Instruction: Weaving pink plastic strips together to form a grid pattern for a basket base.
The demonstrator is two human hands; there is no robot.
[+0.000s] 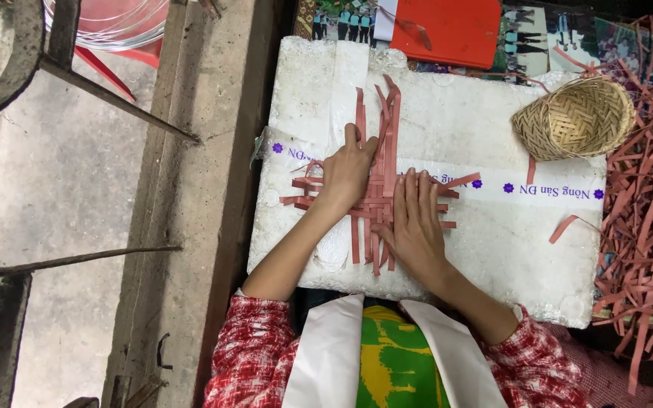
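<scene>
Woven mat of reddish strips (376, 198) — lies flat near the middle of a white foam slab (493, 249), directly under both hands. Its longest loose strips run away from the person toward the far edge; shorter cross-strips stick out left and right.

Left hand (347, 172) — palm down on the mat's left half, fingers pressed together and pointing away, fingertips at the base of the upright strips. Whether any strip is pinched cannot be told.

Right hand (416, 225) — flat on the mat's right half, fingers slightly spread, holding the weave down; it sits nearer the person than the left hand.

Pale printed tape band (546, 187) — crosses the slab left to right, passing under the mat, with purple lettering and small flower marks.

Small woven basket (574, 118) — natural straw colour, on the slab's far right corner.

Heap of loose reddish strips (648, 196) — beside the slab, right.

Red folder (447, 29) — beyond the far edge.
</scene>
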